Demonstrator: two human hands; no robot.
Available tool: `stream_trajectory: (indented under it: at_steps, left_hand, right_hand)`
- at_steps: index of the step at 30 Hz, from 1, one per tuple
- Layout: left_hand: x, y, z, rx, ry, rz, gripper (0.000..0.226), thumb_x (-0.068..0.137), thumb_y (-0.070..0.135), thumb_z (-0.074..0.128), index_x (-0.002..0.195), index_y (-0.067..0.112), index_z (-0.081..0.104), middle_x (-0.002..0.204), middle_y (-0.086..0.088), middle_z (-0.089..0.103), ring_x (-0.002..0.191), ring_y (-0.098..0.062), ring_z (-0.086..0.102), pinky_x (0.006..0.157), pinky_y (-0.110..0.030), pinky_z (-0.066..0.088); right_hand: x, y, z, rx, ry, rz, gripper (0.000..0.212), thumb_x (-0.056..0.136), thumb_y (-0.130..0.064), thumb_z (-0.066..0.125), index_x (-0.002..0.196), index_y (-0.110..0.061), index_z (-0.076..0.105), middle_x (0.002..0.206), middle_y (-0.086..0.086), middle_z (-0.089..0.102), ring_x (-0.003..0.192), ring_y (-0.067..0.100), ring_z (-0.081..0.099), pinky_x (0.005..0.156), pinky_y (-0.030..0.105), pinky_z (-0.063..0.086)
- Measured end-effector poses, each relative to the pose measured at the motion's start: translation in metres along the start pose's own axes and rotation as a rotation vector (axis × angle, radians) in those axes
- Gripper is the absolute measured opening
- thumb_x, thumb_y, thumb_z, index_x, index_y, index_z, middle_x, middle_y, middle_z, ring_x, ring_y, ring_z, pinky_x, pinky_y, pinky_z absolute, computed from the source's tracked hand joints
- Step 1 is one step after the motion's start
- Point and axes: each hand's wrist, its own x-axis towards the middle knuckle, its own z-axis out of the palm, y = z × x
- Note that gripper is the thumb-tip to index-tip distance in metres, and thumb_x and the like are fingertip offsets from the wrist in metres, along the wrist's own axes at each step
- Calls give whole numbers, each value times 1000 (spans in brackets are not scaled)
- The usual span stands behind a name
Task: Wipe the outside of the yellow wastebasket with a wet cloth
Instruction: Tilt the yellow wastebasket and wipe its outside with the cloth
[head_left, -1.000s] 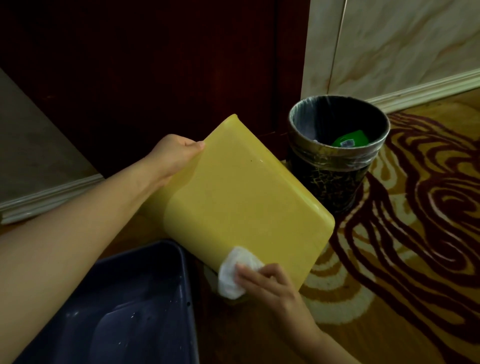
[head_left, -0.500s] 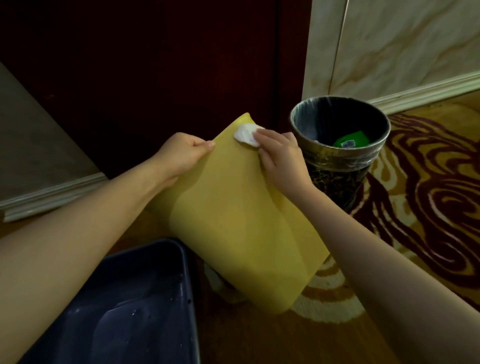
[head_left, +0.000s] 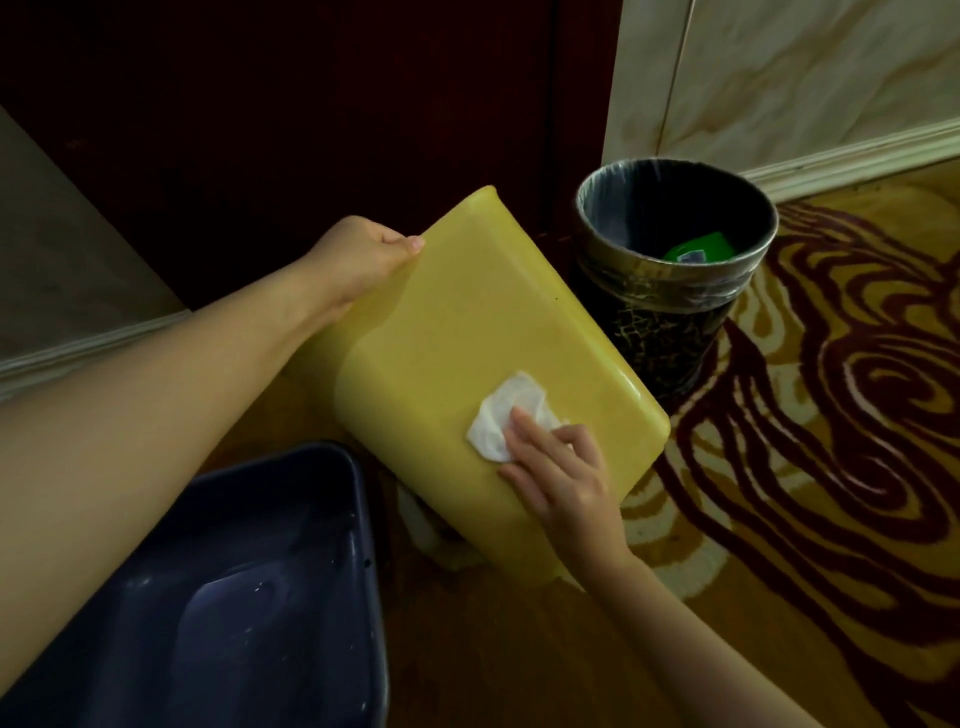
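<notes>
1. Basket (head_left: 493, 322) tilts over the floor (head_left: 467, 654), long axis 11 to 5 o'clock.
2. Left hand (head_left: 363, 254) grips its 11 o'clock end.
3. Right hand (head_left: 561, 478), fingers flat, presses cloth (head_left: 498, 421) near 5 o'clock.

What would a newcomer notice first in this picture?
The tilted yellow wastebasket in the centre stands out most; the right hand presses a white cloth on its side while the left hand grips its far edge. Beside it, at the right, stands a dark round bin.
</notes>
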Motion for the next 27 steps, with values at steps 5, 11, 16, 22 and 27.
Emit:
stream_trajectory:
  at_steps: [5, 11, 16, 22, 27]
  left_hand:
    - [0, 10, 7, 20, -15, 21, 25, 89, 29, 54, 68, 24, 65, 71, 6, 66, 66, -9, 64, 59, -23, 47]
    - [-5, 14, 8, 58, -11, 21, 23, 91, 29, 51, 74, 22, 65, 75, 6, 64, 71, -8, 62, 58, -20, 44]
    - [-7, 16, 10, 80, -19, 35, 23, 91, 30, 50, 89, 15, 67, 74, 10, 62, 66, -1, 58, 51, -14, 41]
    - [-6, 14, 7, 77, -12, 20, 21, 90, 31, 51, 84, 19, 66, 75, 8, 63, 71, -6, 60, 57, -20, 41]
    - [-3, 9, 6, 71, 12, 5, 28, 90, 31, 52, 98, 10, 67, 76, 8, 63, 72, -8, 61, 61, -22, 44]
  right_hand:
    - [11, -10, 0, 29, 15, 142, 30, 83, -21, 68, 109, -5, 64, 115, 10, 62, 92, 23, 51, 79, 36, 45]
    - [5, -16, 5, 95, 91, 232, 25, 85, -12, 65, 110, -10, 67, 107, 10, 61, 95, 17, 48, 82, 28, 42]
    - [-35, -20, 7, 129, 58, 137, 22, 87, -12, 61, 108, -10, 66, 104, 6, 59, 93, 16, 50, 83, 25, 41]
    - [-94, -16, -9, 107, -115, 136, 25, 87, -17, 52, 105, -11, 68, 110, -4, 48, 97, 13, 48, 79, 28, 45]
    - [-57, -7, -34, 130, 142, 228, 17, 85, -17, 57, 97, -8, 66, 98, 2, 57, 87, 13, 53, 69, 26, 47]
